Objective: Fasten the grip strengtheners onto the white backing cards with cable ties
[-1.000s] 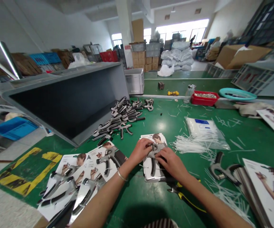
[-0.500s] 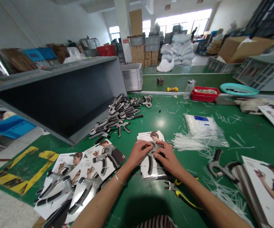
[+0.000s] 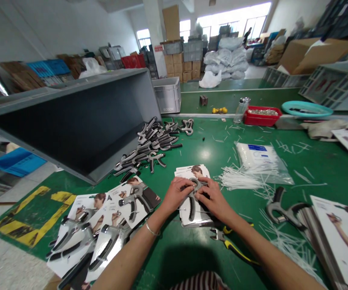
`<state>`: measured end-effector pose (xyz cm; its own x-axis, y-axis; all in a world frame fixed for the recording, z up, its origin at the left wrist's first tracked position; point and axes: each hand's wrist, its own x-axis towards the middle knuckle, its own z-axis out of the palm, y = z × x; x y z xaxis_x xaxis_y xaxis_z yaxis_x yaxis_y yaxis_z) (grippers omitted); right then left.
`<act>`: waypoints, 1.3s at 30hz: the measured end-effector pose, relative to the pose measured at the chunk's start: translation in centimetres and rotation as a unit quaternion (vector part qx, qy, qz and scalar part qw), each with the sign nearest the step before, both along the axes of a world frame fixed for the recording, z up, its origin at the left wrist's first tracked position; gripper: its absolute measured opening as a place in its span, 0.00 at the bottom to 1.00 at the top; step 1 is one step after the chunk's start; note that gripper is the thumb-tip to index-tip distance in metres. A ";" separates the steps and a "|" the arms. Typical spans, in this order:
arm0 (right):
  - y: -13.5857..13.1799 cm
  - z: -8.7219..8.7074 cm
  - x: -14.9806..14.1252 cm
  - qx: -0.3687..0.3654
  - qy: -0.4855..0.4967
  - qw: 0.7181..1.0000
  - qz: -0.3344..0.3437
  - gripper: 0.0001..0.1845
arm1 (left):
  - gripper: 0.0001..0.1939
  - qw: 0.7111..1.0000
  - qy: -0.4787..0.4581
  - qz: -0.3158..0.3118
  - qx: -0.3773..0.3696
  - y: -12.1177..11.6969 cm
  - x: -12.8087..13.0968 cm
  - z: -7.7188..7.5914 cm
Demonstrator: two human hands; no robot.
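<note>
Both of my hands meet over a stack of printed cards point(image 3: 192, 171) at the middle of the green table. On the top card lies a grey-and-black hand grip point(image 3: 192, 207), its padded handle pointing toward me. My left hand point(image 3: 178, 193) holds the grip's upper part from the left, fingers bent. From the right, my right hand point(image 3: 211, 197) pinches at the same part; the fingertips partly hide what they touch. Below my right forearm lie side cutters point(image 3: 229, 243) with yellow-and-black handles. White cable ties point(image 3: 237, 179) lie right of the stack, by a plastic bag of ties point(image 3: 260, 159).
Many loose hand grips point(image 3: 158, 139) spill before a tipped grey crate point(image 3: 80, 121). At left are cards with grips on them point(image 3: 101, 237). Another card stack point(image 3: 339, 237) stands right, a hand grip point(image 3: 284, 209) beside it. A red tray point(image 3: 262, 116) and a glass jar point(image 3: 241, 109) stand behind.
My hands stay on the hand grip with hardly any movement. The view has shifted slightly; the objects lie as before.
</note>
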<state>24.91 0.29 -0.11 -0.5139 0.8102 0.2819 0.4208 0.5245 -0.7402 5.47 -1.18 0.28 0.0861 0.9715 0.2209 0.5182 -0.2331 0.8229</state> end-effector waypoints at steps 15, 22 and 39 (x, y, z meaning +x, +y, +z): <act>0.4 -0.7 -0.4 -0.015 0.029 0.999 -0.022 0.07 | 0.07 0.996 0.058 -0.064 0.012 -0.2 -0.6 0.9; 0.6 -1.3 -0.9 -0.009 0.082 0.996 -0.029 0.07 | 0.08 0.995 0.104 0.002 0.012 -0.6 0.0 3.4; -2.9 1.6 1.1 0.007 -0.009 1.000 0.004 0.07 | 0.28 0.927 0.345 0.133 0.064 -9.3 1.8 2.7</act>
<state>26.03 -2.57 1.45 -0.5245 0.8026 0.2840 0.4295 0.5375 -0.7257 7.25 -10.44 2.97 0.0106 0.9483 0.3171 0.9639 -0.0941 0.2491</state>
